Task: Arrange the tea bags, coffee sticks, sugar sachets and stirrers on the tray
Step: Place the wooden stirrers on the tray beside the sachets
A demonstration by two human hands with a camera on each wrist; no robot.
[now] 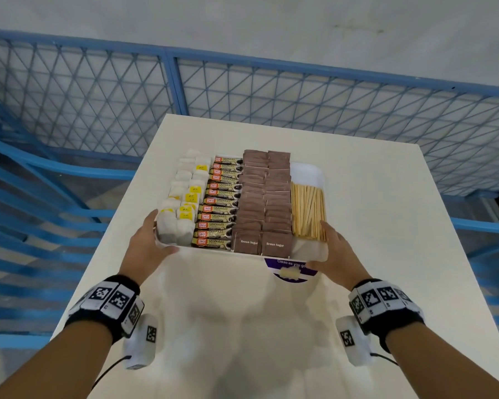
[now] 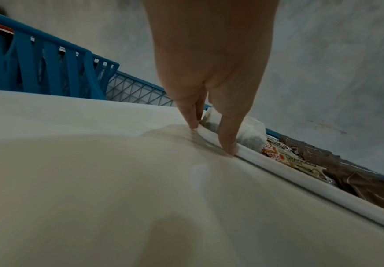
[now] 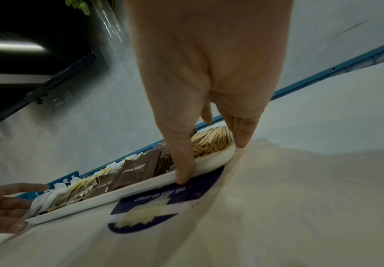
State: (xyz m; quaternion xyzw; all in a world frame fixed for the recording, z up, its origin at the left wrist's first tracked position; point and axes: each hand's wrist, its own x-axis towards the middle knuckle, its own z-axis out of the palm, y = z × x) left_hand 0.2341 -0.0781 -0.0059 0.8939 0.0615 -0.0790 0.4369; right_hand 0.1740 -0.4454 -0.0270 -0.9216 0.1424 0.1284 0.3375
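A white tray lies on the cream table, filled in columns: tea bags on the left, then coffee sticks, brown sugar sachets and wooden stirrers on the right. My left hand touches the near left corner, thumb along the front rim, straight fingers on the left side by a tea bag. My right hand touches the near right corner. Its thumb lies over the front rim and its fingers press the side beside the stirrers.
A round purple sticker on the table is partly under the tray's near edge. Blue mesh fencing runs behind the table and blue chair frames stand to the left. The table's side edges lie close to both arms.
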